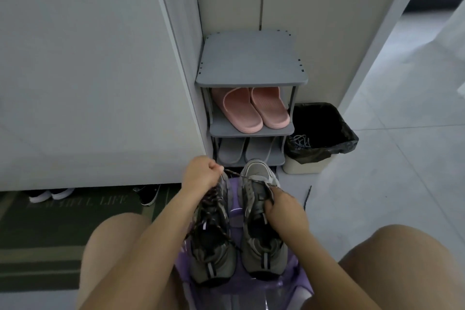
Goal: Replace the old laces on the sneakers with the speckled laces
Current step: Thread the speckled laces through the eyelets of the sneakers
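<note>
Right of the sneakers (pixel 261 249), open tiled floor (pixel 377 184).

A grey shoe rack (pixel 251 58) stands on pale floor tiles (pixel 390 171) against a beige wall (pixel 314 20), holding pink slippers (pixel 254 111) above grey slippers (pixel 249 150), with a black-lined bin (pixel 304 167) just beside its right edge and a dark mat (pixel 50 234) at left.

Finishes around the shoe rack (pixel 251 63)
Matt pink slippers (pixel 254 111) on its middle shelf; glossy black bin liner (pixel 324 128) beside it; cloth sneakers (pixel 263 251) on translucent purple plastic stool (pixel 284 284) before it.
</note>
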Tool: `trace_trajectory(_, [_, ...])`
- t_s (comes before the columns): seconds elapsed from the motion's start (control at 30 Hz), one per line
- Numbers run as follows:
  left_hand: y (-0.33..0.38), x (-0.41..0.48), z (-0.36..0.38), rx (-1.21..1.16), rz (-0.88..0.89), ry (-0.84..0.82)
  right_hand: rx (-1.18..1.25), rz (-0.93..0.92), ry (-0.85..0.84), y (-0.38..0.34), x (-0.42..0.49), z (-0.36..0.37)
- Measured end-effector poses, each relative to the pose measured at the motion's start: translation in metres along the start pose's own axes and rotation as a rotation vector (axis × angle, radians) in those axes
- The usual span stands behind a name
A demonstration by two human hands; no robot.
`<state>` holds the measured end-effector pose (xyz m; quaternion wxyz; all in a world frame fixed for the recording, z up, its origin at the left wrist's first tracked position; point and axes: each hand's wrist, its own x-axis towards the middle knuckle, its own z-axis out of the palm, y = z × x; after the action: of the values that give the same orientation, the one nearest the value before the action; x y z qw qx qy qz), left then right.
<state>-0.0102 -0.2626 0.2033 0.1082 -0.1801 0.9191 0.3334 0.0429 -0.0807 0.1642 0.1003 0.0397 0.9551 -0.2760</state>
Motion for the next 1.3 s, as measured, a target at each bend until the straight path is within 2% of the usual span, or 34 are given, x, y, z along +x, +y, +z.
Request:
trace_trajectory(0.17, [-0.059,-0.003,-0.038,-0.363,-0.282,0.075,-0.021,-0.004,-0.019,0.0,0.002,0.0])
trace_trajectory(0.27, [-0.077,-0.01,-0.036,-0.401,-0.366,0.024,-0.026,-0.018,-0.03,0.0,0.003,0.0])
trace_trajectory(0.37, [-0.067,-0.01,-0.029,-0.107,-0.326,-0.122,-0.025,-0.018,-0.043,0.0,0.002,0.0])
trace_trajectory(0.43, [-0.059,-0.006,-0.026,0.064,-0.298,-0.148,-0.039,-0.018,-0.046,-0.001,0.002,-0.001])
trace_trajectory(0.5, [-0.054,-0.001,-0.024,0.067,-0.236,-0.071,-0.054,-0.018,-0.046,-0.002,0.001,-0.001])
trace_trajectory(0.6, [-0.037,0.002,-0.018,0.095,-0.002,0.146,-0.058,-0.015,-0.05,-0.003,0.002,-0.001])
trace_trajectory(0.63, [-0.028,0.002,-0.013,0.107,0.082,0.137,-0.055,-0.014,-0.051,-0.003,0.002,-0.001])
trace_trajectory(0.7, [-0.009,0.001,0.004,0.121,0.215,-0.011,-0.052,-0.013,-0.049,-0.003,0.001,-0.001])
trace_trajectory(0.77, [0.005,-0.003,0.026,0.231,0.271,-0.138,-0.046,-0.011,-0.042,-0.003,0.001,-0.002])
trace_trajectory(0.83, [0.011,-0.004,0.039,0.372,0.312,-0.1,-0.019,-0.002,-0.042,-0.003,0.0,-0.003])
trace_trajectory(1.0, [0.002,0.0,0.033,0.298,0.277,0.003,0.064,0.035,-0.074,-0.003,0.001,-0.006])
trace_trajectory(1.17, [-0.027,0.002,0.007,0.082,0.183,0.034,0.138,0.09,-0.111,-0.003,0.001,-0.009])
trace_trajectory(1.3, [-0.059,0.002,-0.02,0.079,0.1,0.096,0.159,0.083,-0.119,-0.002,0.0,-0.01])
